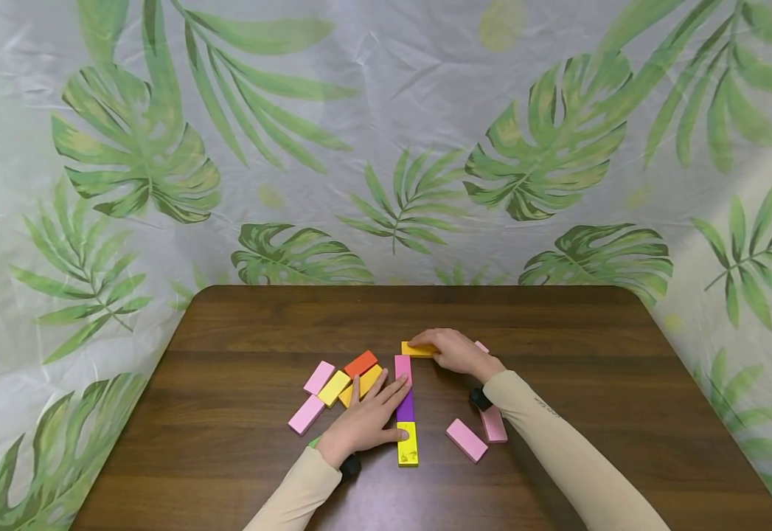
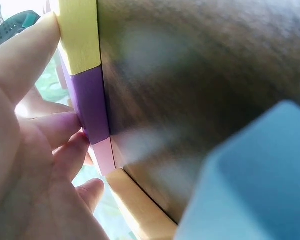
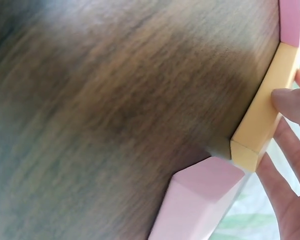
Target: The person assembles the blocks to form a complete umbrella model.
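A pink block (image 1: pixel 402 363), a purple block (image 1: pixel 405 408) and a yellow block (image 1: pixel 408 454) lie end to end in a straight row on the table. My left hand (image 1: pixel 364 422) spreads along the row's left side, thumb on the yellow block and fingertips at the purple and pink ones. Across the row's far end lies an orange block (image 3: pixel 265 105), set crosswise against the pink one. With thumb and fingers on its opposite sides, my right hand (image 1: pixel 458 354) pinches this orange block.
Left of the row are a red-orange block (image 1: pixel 360 363), another yellow block (image 1: pixel 335 389), pink blocks (image 1: pixel 307 415) and a partly covered orange block (image 1: pixel 368 383). A green block peeks from under the left wrist. More pink blocks (image 1: pixel 467 440) lie near my right forearm. A patterned curtain (image 1: pixel 399 243) hangs behind.
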A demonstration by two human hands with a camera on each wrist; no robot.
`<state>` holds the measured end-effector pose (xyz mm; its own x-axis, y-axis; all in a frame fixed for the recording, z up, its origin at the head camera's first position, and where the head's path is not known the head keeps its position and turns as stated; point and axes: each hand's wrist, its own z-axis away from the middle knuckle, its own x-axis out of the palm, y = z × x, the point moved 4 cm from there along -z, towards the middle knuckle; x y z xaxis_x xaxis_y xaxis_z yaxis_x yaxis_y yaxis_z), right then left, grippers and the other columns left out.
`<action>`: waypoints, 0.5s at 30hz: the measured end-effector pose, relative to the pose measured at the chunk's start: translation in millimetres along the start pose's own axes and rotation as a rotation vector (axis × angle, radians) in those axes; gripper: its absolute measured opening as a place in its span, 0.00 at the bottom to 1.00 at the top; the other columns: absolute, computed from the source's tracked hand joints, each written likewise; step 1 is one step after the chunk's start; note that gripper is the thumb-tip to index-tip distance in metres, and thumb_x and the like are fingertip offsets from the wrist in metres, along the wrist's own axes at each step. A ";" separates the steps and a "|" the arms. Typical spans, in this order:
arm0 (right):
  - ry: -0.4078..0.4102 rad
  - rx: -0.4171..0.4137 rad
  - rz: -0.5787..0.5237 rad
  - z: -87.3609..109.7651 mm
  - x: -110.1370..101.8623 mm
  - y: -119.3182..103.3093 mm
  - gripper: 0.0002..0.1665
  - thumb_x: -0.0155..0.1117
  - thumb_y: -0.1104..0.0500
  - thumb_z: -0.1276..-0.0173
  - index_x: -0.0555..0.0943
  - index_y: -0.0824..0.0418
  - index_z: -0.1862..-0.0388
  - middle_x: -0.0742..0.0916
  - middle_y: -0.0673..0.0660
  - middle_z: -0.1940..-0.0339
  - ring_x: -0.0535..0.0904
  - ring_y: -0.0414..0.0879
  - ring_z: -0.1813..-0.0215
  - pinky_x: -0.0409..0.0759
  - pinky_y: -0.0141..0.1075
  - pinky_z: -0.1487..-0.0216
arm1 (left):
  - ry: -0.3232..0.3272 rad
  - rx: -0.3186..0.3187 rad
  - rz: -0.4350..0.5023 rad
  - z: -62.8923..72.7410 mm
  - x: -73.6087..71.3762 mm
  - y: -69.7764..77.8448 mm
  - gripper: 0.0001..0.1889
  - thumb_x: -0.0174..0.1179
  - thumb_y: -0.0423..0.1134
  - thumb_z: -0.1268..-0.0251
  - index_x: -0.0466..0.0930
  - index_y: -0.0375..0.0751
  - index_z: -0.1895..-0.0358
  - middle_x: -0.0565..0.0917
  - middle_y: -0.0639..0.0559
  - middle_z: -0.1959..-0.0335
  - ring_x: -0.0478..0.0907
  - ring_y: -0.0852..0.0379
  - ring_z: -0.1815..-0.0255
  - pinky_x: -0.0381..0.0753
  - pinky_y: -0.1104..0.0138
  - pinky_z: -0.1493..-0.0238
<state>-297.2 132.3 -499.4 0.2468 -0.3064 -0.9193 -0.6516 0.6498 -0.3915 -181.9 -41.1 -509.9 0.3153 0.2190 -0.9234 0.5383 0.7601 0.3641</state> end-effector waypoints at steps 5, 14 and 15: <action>0.010 -0.003 0.012 1.5 -0.6 0.6 0.28 0.58 0.77 0.40 0.80 0.60 0.42 0.83 0.57 0.44 0.76 0.54 0.40 0.71 0.49 0.40 | -0.004 0.000 0.004 -0.9 1.9 -1.2 0.43 0.59 0.58 0.38 0.51 0.47 0.24 0.53 0.53 0.24 0.41 0.46 0.24 0.34 0.36 0.34; 0.006 -0.003 0.047 1.9 -0.1 1.0 0.28 0.59 0.76 0.39 0.80 0.60 0.41 0.82 0.57 0.44 0.76 0.54 0.41 0.71 0.50 0.40 | 0.050 0.018 0.022 2.2 -0.3 -7.8 0.40 0.56 0.58 0.35 0.55 0.43 0.25 0.53 0.50 0.24 0.44 0.45 0.24 0.35 0.35 0.35; 0.005 0.000 0.045 1.8 0.0 1.4 0.28 0.59 0.76 0.39 0.80 0.59 0.41 0.82 0.57 0.44 0.76 0.54 0.41 0.71 0.50 0.40 | 0.062 0.020 0.027 3.2 -2.0 -8.8 0.40 0.56 0.58 0.35 0.56 0.42 0.25 0.53 0.49 0.24 0.45 0.44 0.25 0.36 0.35 0.35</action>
<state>-296.8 134.4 -500.0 0.2138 -0.2807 -0.9357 -0.6615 0.6632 -0.3501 -184.8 -50.2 -510.8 0.2811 0.2772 -0.9188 0.5462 0.7410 0.3906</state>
